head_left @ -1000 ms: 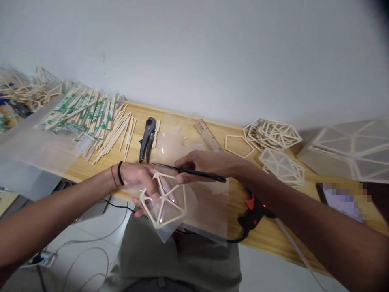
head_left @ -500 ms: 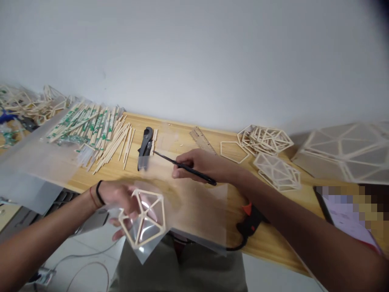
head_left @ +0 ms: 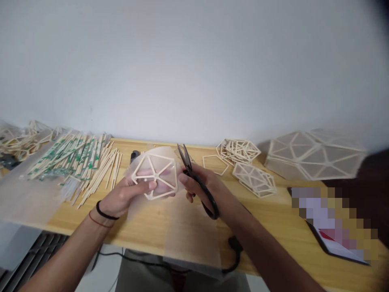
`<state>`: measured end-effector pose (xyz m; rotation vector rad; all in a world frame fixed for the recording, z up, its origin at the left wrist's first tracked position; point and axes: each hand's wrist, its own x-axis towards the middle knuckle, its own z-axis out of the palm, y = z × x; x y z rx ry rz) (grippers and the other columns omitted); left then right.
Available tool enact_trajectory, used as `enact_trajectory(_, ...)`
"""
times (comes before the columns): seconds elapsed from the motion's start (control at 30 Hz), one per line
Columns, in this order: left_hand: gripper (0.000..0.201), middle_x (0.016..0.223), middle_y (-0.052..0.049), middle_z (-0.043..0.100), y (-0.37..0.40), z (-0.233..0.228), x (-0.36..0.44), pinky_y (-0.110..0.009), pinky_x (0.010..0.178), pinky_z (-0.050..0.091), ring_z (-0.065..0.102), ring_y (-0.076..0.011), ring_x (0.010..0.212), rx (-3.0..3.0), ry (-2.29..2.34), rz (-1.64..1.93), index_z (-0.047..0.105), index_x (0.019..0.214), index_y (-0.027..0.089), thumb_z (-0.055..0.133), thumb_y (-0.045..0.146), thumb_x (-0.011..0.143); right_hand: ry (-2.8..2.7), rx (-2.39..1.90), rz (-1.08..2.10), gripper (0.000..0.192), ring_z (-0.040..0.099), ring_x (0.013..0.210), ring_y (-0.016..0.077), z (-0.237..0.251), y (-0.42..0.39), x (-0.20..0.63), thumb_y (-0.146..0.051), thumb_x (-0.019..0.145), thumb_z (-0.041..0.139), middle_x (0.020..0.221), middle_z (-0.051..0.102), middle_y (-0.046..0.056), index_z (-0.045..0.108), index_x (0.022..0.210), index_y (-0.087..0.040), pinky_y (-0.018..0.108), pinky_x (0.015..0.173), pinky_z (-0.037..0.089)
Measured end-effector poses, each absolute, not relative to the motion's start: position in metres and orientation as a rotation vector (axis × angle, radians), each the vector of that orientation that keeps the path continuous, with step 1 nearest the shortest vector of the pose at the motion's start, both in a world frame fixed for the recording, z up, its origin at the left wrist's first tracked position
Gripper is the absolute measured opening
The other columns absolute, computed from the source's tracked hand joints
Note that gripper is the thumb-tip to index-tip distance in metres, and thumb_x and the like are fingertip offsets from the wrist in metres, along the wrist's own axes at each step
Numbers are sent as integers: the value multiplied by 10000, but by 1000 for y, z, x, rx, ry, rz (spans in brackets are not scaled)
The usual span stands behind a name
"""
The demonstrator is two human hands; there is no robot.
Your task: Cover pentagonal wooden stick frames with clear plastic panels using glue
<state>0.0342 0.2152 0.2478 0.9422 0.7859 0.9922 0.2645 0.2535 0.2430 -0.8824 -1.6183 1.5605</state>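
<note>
My left hand (head_left: 120, 196) is closed on a wooden stick frame (head_left: 155, 176) with spokes meeting at a central hub. Its thumb presses near the hub, and the other fingers show faintly behind. Translucent plastic film (head_left: 138, 202) backs the frame and extends past its edges. Black-handled scissors (head_left: 186, 159) are in my right hand (head_left: 209, 186), their blades parted and pointing up, just right of the frame. Fingers of my right hand are close to the frame's right edge; whether they touch the film I cannot tell. Another translucent sheet (head_left: 194, 239) lies below, over the table's front edge.
Paper-wrapped chopsticks (head_left: 69, 158) and loose sticks (head_left: 101, 170) lie at left. To the right are bare stick frames (head_left: 240, 150), film-covered frames (head_left: 252, 178), a large covered structure (head_left: 316, 156) and a tablet (head_left: 337, 243). A black cable (head_left: 146, 263) runs along the front.
My left hand has raised the frame and film from near my lap to above the table. The scissors have turned upward, blades now visibly parted, and both hands are closer together. The view has shifted.
</note>
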Motion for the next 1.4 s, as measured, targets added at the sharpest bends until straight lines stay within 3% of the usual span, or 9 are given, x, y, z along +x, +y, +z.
enact_trajectory(0.17,412,1024,-127,818,237,249,63,-345,810,609,772,-267,883,1048,709,980,764,1263,157,792,311,882,-1304,-893,1483,344,448,518,86,243,254,262,-473,797,798,683,488,-56,603,838,-193,216,455,423)
enact_trajectory(0.3,268,872,-76,805,261,246,71,-261,698,573,718,-188,735,1118,774,1020,839,1033,146,849,313,824,-1328,-980,1311,271,456,506,92,243,264,272,-436,860,729,626,483,-69,600,868,-198,220,480,427)
enact_trajectory(0.5,217,811,-75,798,290,237,72,-224,675,560,716,-167,712,1160,850,999,847,875,123,896,303,764,-1438,-1029,1177,196,470,559,108,236,281,283,-386,895,673,669,506,-53,601,860,-207,235,518,414)
enact_trajectory(0.73,287,757,-48,798,297,219,62,-253,617,577,753,-193,634,1033,726,998,813,1036,178,893,276,778,-1575,-1074,1165,219,432,581,108,226,281,293,-361,940,617,664,455,-57,549,798,-209,250,562,373)
enact_trajectory(0.97,263,776,-70,789,300,217,47,-269,640,582,752,-202,652,1091,740,849,817,958,141,844,372,837,-1711,-1099,1183,223,401,607,112,232,275,295,-293,924,584,665,429,-56,505,730,-214,242,559,336)
enact_trajectory(1.17,249,710,-44,784,299,218,44,-183,557,504,706,-141,595,1158,819,564,781,845,131,905,335,775,-1799,-1162,1255,149,459,646,128,229,272,297,-269,904,610,689,503,-48,580,776,-201,245,599,378)
enact_trajectory(1.4,207,725,-55,791,298,216,56,-194,581,543,708,-138,600,1198,832,485,792,837,122,899,288,773,-1782,-1116,1298,174,429,631,118,221,277,297,-275,908,631,681,484,-54,567,765,-201,244,581,347)
